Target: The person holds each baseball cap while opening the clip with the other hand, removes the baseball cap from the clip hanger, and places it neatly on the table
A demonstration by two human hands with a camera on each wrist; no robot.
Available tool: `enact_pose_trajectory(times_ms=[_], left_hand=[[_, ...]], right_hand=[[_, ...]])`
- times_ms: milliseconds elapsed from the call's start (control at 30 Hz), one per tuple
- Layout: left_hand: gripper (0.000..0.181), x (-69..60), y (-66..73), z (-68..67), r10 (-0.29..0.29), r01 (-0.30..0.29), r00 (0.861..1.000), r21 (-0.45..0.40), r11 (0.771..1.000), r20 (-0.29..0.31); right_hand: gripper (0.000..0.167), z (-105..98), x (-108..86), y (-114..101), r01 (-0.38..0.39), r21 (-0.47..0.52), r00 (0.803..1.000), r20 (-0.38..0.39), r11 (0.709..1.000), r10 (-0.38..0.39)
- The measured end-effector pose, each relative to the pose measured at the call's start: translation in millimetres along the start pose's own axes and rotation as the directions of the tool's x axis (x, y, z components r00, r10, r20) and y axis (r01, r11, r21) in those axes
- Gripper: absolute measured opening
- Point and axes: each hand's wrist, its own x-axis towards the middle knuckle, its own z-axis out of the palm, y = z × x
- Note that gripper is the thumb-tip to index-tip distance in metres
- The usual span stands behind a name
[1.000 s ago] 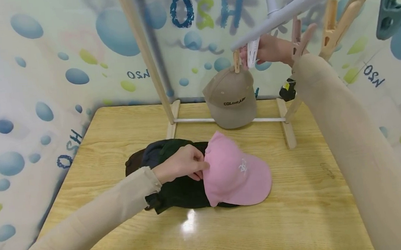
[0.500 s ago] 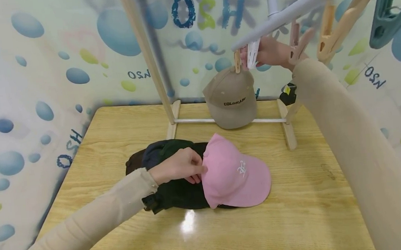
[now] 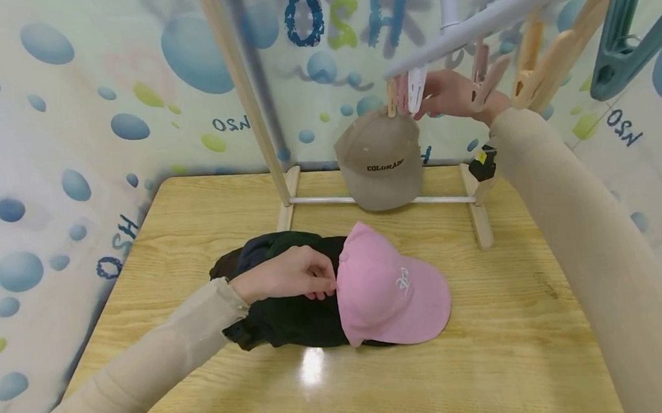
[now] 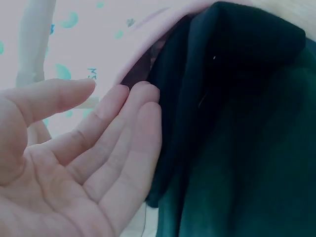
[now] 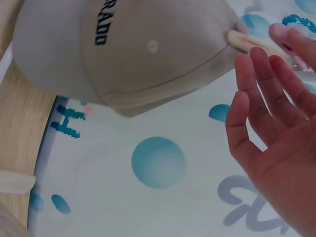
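Observation:
A pink cap [image 3: 381, 287] lies at the right end of a row of dark caps [image 3: 299, 322]. My left hand [image 3: 290, 276] is at its back edge; in the left wrist view the thumb stands apart and the loosely bent fingers rest against a dark green cap [image 4: 237, 128]. A beige cap [image 3: 380, 164] lettered COLORADO hangs from the overhead bar [image 3: 486, 22], with a wooden-coloured clothespin [image 3: 391, 98] and a pink clothespin [image 3: 402, 94] at its top. Beside these my right hand [image 3: 453, 96] has its fingers relaxed, partly hidden behind a white clothespin [image 3: 417, 89].
More clothespins hang along the bar, including a pale pink one [image 3: 487, 77], a tan one [image 3: 541, 60] and a large green one [image 3: 627, 40]. A wooden stand post [image 3: 243, 90] rises on the left. The wooden table [image 3: 380, 390] ends at a patterned wall covering [image 3: 138, 59].
My left fingers have let go of the pink cap's edge and drawn slightly back left. My right hand has shifted a little right, away from the clothespins at the beige cap.

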Motion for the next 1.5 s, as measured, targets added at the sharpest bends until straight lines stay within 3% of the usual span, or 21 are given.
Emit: enact_pose_trajectory(times_ms=[233,467,600,733,800,867,933,967,1000,1067,1167,1233,1300,1400,1433,1500], left_hand=[[0.007,-3.5,6.5,-10.8,0.028,-0.026,0.999,0.057,0.998,-0.032],[0.005,-6.8,10.3,-18.1,0.033,-0.031,0.997,0.038,0.999,-0.063],[0.007,-8.6,12.3,-20.3,0.025,-0.024,0.997,0.027,0.999,-0.066],[0.009,-11.2,12.1,-22.3,0.023,-0.021,0.997,0.029,0.999,-0.075],[0.010,-12.6,11.4,-23.3,0.018,-0.017,0.997,0.017,1.000,-0.077],[0.011,-13.7,10.1,-24.5,0.017,-0.017,0.997,0.008,1.000,-0.079],[0.012,-15.0,9.7,-25.6,0.011,-0.011,0.996,-0.003,1.000,-0.083],[0.012,-15.4,9.4,-26.3,0.008,-0.009,0.996,-0.007,1.000,-0.087],[0.012,-15.8,8.8,-26.9,0.010,-0.010,0.996,-0.006,1.000,-0.091],[0.011,-16.5,8.3,-28.0,0.012,-0.012,0.995,-0.007,1.000,-0.100],[0.011,-17.1,7.9,-29.2,0.019,-0.020,0.994,-0.006,1.000,-0.111],[0.012,-17.5,8.0,-29.7,0.019,-0.020,0.993,-0.007,1.000,-0.115],[0.012,-17.8,8.5,-30.1,0.014,-0.015,0.993,-0.008,1.000,-0.119],[0.013,-18.2,9.2,-30.2,0.013,-0.014,0.992,-0.008,1.000,-0.126],[0.013,-18.3,9.2,-30.2,0.014,-0.015,0.992,-0.008,1.000,-0.127],[0.013,-18.4,9.4,-30.2,0.012,-0.013,0.991,-0.006,1.000,-0.131]], right_hand=[[0.032,4.8,11.0,28.7,0.072,-0.052,0.996,-0.056,0.996,-0.075],[0.043,14.2,22.8,29.6,0.074,-0.062,0.989,-0.126,0.995,-0.081],[0.042,19.4,28.0,28.2,0.065,-0.024,0.986,-0.150,0.998,-0.068],[0.036,25.4,31.3,28.0,0.111,0.091,0.985,-0.140,0.990,-0.098],[0.025,29.0,35.0,28.3,0.216,0.176,0.969,-0.156,0.960,-0.190],[0.015,32.4,39.3,28.0,0.352,0.271,0.933,-0.179,0.896,-0.313],[0.013,35.1,41.9,26.1,0.470,0.359,0.883,-0.204,0.806,-0.424],[0.014,36.4,43.0,25.0,0.505,0.383,0.863,-0.216,0.774,-0.456],[0.015,37.3,42.6,22.5,0.513,0.406,0.858,-0.228,0.756,-0.460],[0.019,39.0,40.9,18.5,0.468,0.395,0.883,-0.256,0.791,-0.395],[0.022,42.1,35.9,10.3,0.288,0.353,0.940,-0.283,0.890,-0.191],[0.026,44.5,34.9,5.2,0.245,0.327,0.941,-0.307,0.913,-0.142],[0.027,46.4,34.4,-0.1,0.287,0.319,0.924,-0.340,0.903,-0.174],[0.029,48.9,35.0,-4.3,0.393,0.353,0.888,-0.384,0.849,-0.251],[0.029,49.5,34.9,-5.1,0.407,0.374,0.885,-0.388,0.833,-0.258],[0.030,49.9,34.0,-5.7,0.369,0.403,0.896,-0.392,0.838,-0.206]])
